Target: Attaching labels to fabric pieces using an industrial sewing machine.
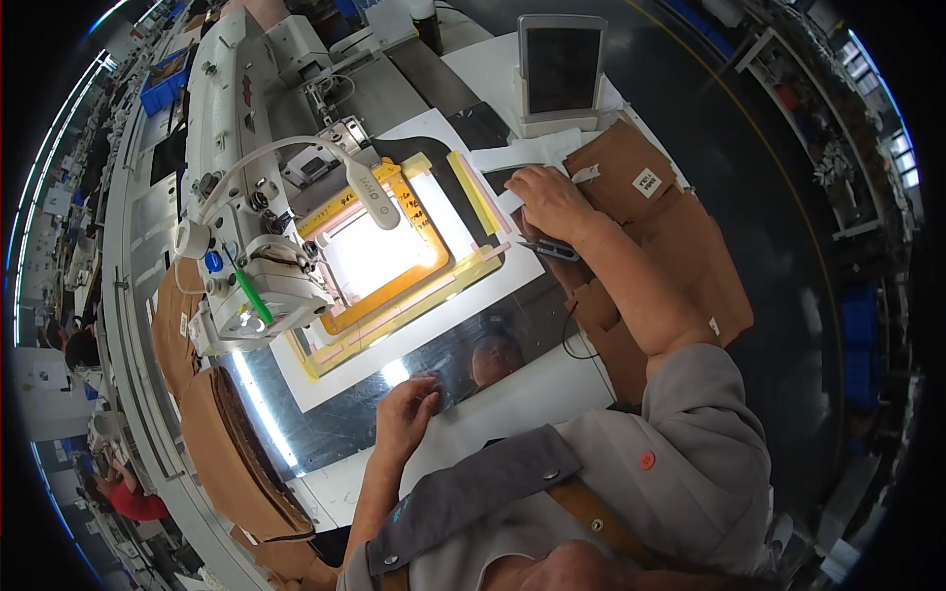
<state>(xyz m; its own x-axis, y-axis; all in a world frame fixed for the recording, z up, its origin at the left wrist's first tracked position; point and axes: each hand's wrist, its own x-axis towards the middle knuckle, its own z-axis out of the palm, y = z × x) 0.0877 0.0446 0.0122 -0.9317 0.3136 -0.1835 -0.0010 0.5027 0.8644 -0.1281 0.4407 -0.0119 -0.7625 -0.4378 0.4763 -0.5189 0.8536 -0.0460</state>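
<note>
A: Head view shows the yellow template frame (394, 266) lying flat under the sewing machine (246, 177), lit by the lamp, probably so the stitching window stays visible.

B: And the hands?

A: The right hand (547, 202), right of the frame, has its fingers curled down on a white strip (510, 202) at the edge of the brown cut pieces (680, 236). The left hand (406, 414), below the frame, rests loosely bent on the shiny table (493, 335), holding nothing, perhaps for steadying.
</note>
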